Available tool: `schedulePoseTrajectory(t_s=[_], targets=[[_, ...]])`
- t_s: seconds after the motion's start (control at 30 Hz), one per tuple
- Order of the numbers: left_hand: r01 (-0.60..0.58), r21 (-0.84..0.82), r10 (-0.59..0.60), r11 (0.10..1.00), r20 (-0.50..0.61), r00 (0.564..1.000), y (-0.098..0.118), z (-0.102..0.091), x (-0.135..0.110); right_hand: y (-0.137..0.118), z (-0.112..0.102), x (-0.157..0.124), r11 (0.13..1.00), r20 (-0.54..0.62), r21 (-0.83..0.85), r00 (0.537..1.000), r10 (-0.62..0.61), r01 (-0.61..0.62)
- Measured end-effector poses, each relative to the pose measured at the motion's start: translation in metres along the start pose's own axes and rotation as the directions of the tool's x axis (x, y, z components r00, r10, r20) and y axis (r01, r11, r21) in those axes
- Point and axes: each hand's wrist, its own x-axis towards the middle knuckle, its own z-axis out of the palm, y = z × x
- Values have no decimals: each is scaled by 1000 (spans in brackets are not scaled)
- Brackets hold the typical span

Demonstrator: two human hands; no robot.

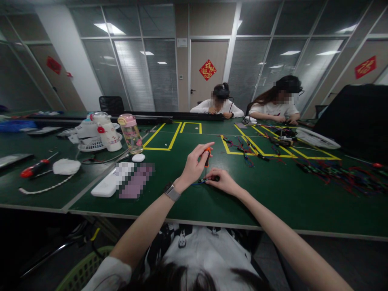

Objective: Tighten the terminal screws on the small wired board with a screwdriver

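My left hand (195, 163) is closed around the orange and black handle of a screwdriver (207, 157), held upright with its shaft pointing down. The tip meets a small wired part (201, 182) with blue wires, lying on the green table (169, 202). From the right, my right hand (223, 181) pinches at that same part, close by the screwdriver's tip. Something small and dark shows between its fingers, and I cannot make out its exact shape. A watch with a metal band sits on my left wrist.
Bundles of red, blue and black wires (330, 173) lie to the right. On the left are a white power bank (106, 186), a pink-lidded bottle (131, 135), a white earbud case (138, 158) and a red-handled tool (34, 167). Two people (220, 103) work across the table.
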Motion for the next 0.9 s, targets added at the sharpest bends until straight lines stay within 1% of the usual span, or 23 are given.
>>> schedulePoseTrajectory(t_s=[0.1,0.3,0.37,0.57,0.77,0.83,0.9], targets=[[-17,22,17,1000,-2,1000,0,0,0,0,0,0,1000,11,-11,1000,13,-13],[-72,149,84,986,-73,994,3,1,1,-2,-2,0,999,14,-44,1000,22,-21],[-70,171,84,983,-77,994,4,0,1,-2,-2,0,999,12,-38,1000,16,-16],[-10,46,12,999,-28,1000,4,0,0,-1,-2,-1,999,29,-42,1000,6,-5],[-22,153,41,988,-122,992,4,0,1,2,-3,0,995,48,-99,999,10,-5],[-15,148,31,989,-109,994,4,0,1,3,-3,0,995,44,-105,999,9,-4],[-3,103,11,995,-72,997,3,0,0,4,-3,0,995,42,-100,999,8,-4]])
